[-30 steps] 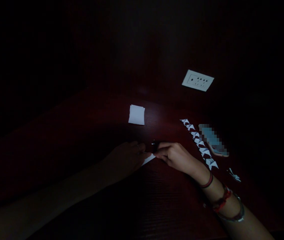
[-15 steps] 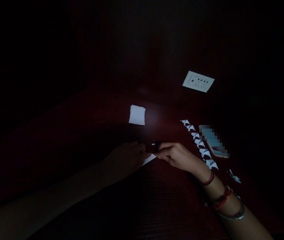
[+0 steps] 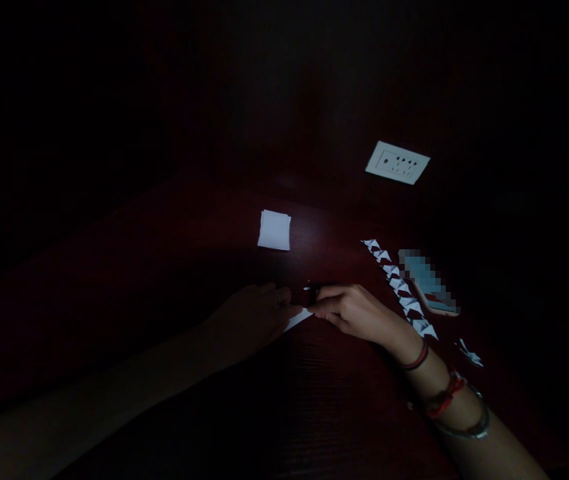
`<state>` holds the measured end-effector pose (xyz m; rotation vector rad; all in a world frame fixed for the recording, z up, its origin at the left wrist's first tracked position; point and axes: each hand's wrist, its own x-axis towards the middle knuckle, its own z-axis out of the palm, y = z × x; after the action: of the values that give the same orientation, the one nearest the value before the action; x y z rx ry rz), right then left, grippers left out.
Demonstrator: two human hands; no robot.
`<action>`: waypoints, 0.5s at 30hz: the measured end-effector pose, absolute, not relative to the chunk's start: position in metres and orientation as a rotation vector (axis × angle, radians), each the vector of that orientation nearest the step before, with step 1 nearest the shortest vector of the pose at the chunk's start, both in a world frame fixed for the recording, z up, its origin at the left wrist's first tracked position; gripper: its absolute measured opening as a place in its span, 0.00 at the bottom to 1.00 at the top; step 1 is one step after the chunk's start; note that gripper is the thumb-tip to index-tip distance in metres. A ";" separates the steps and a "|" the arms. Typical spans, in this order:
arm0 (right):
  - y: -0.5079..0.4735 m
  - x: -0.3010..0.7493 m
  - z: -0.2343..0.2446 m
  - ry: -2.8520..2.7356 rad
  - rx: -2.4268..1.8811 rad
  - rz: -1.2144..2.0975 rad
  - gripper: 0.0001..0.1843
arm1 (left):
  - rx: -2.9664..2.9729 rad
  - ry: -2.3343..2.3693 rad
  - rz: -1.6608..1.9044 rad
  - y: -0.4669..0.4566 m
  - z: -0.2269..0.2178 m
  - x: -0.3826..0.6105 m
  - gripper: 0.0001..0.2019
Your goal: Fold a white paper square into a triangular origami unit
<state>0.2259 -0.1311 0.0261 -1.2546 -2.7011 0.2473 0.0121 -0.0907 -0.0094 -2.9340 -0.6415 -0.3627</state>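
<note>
Between my two hands a small white piece of paper [image 3: 298,320] lies low over the dark red table, part of it hidden under the fingers. My left hand [image 3: 254,313], in deep shadow and wearing a ring, has its thumb and fingers closed on the left part of the paper. From the other side my right hand [image 3: 347,308] pinches the paper's right end between thumb and fingertips. Bracelets circle the right wrist. Beyond the hands sits a small stack of white square paper sheets [image 3: 274,231].
A row of several folded white paper pieces [image 3: 398,287] runs along the right, beside a phone [image 3: 429,283]. Nearer me lies a crumpled white scrap [image 3: 470,353]. Tiny white bits [image 3: 307,288] are just past my right fingertips. A socket plate [image 3: 398,163] is on the back wall.
Almost nothing differs. My right hand's fingertips have shifted very slightly left along the paper; both hands keep their hold.
</note>
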 end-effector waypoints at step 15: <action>-0.130 0.226 0.025 -2.746 -1.237 0.196 0.12 | -2.997 -0.682 -0.435 -0.092 -0.008 0.009 0.12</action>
<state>0.2256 -0.1302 0.0250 -1.2368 -2.7460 0.1956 0.0095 -0.0923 -0.0085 -2.9966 -0.6822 -0.4346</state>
